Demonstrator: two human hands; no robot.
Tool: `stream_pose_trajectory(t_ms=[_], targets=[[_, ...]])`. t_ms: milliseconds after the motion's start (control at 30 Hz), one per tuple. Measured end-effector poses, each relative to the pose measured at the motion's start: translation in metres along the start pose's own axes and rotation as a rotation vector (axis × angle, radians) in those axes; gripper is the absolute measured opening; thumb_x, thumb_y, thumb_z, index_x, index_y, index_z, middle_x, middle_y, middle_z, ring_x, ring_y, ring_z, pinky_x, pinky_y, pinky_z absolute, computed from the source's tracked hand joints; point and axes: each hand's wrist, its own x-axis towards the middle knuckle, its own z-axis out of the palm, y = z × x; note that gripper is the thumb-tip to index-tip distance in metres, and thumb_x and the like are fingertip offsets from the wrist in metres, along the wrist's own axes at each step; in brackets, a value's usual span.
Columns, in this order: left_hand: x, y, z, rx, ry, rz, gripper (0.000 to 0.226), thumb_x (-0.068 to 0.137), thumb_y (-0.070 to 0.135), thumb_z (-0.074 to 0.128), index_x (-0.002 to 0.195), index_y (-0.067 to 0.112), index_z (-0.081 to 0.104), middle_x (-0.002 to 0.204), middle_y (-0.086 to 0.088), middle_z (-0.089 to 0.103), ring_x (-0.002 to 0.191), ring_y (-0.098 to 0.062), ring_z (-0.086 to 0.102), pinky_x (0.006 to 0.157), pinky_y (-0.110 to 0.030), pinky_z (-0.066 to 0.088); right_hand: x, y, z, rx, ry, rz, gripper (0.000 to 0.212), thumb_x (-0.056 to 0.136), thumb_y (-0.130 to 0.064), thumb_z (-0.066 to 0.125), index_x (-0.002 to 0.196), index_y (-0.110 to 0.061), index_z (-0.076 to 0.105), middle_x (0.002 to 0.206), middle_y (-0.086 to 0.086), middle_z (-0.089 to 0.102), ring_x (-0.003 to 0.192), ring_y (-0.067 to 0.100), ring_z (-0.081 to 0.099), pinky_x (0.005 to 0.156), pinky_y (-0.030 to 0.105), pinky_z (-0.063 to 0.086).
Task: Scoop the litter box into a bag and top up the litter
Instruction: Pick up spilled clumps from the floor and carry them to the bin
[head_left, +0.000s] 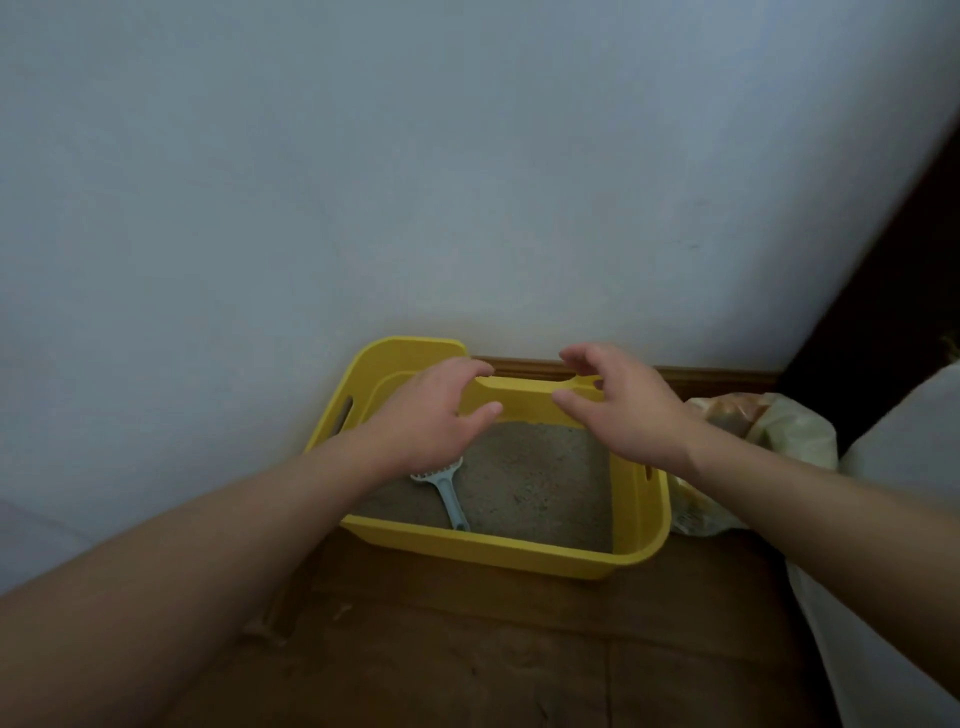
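Note:
A yellow litter box stands on the floor against the wall, filled with grey litter. A pale blue scoop lies in the litter at the left, its handle pointing toward the near rim and its head partly hidden by my left wrist. My left hand and my right hand hover over the far part of the box, fingers loosely curved toward each other, holding nothing. A translucent plastic bag with brownish contents sits just right of the box.
A pale wall rises right behind the box, with a wooden skirting board at its foot. The floor is brown wood. A white surface stands at the right edge, a dark vertical strip behind it.

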Motion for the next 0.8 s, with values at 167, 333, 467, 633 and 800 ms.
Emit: stream_pose_trajectory(t_ms=[167,333,467,633,800], targets=[[-0.018,-0.018,-0.011,0.026,0.031,-0.030,0.052,0.096,0.045,0.056,0.142,0.024,0.046,0.146,0.003,0.048,0.129,-0.017,0.048,0.105,-0.041,0.045,0.008,-0.022,0.017,0.048,-0.017,-0.054,0.050,0.092,-0.034,0.065,0.137,-0.016,0.053,0.135,0.000,0.059,0.122,0.014,0.055,0.106,0.032,0.043],[-0.055,-0.037,-0.018,0.007,0.060,-0.066,0.055,0.093,0.047,0.058,0.142,0.024,0.047,0.144,0.003,0.050,0.129,-0.016,0.049,0.108,-0.039,0.041,-0.005,-0.048,0.037,0.075,-0.083,-0.128,0.051,0.091,-0.035,0.066,0.137,-0.017,0.053,0.133,-0.002,0.060,0.119,0.011,0.056,0.104,0.033,0.046],[-0.081,-0.042,-0.016,-0.005,0.032,-0.045,0.055,0.093,0.048,0.058,0.141,0.026,0.047,0.138,0.006,0.054,0.121,-0.011,0.052,0.101,-0.031,0.044,-0.029,-0.055,0.046,0.068,-0.205,-0.154,0.056,0.091,-0.039,0.065,0.141,-0.021,0.048,0.137,-0.006,0.056,0.121,0.007,0.053,0.105,0.033,0.046],[-0.095,-0.037,-0.009,-0.061,0.036,-0.021,0.050,0.093,0.042,0.061,0.139,0.027,0.049,0.129,0.011,0.056,0.115,-0.001,0.049,0.092,-0.020,0.039,-0.055,-0.052,0.048,0.062,-0.272,-0.167,0.058,0.090,-0.041,0.066,0.142,-0.027,0.045,0.138,-0.011,0.054,0.120,0.002,0.050,0.104,0.033,0.047],[-0.106,-0.032,0.014,-0.136,0.025,-0.024,0.049,0.093,0.035,0.064,0.138,0.023,0.050,0.123,0.016,0.050,0.107,0.010,0.043,0.083,0.006,0.027,-0.067,-0.045,0.052,0.043,-0.292,-0.163,0.058,0.089,-0.041,0.067,0.141,-0.023,0.047,0.135,-0.007,0.056,0.118,0.004,0.052,0.103,0.033,0.047]])
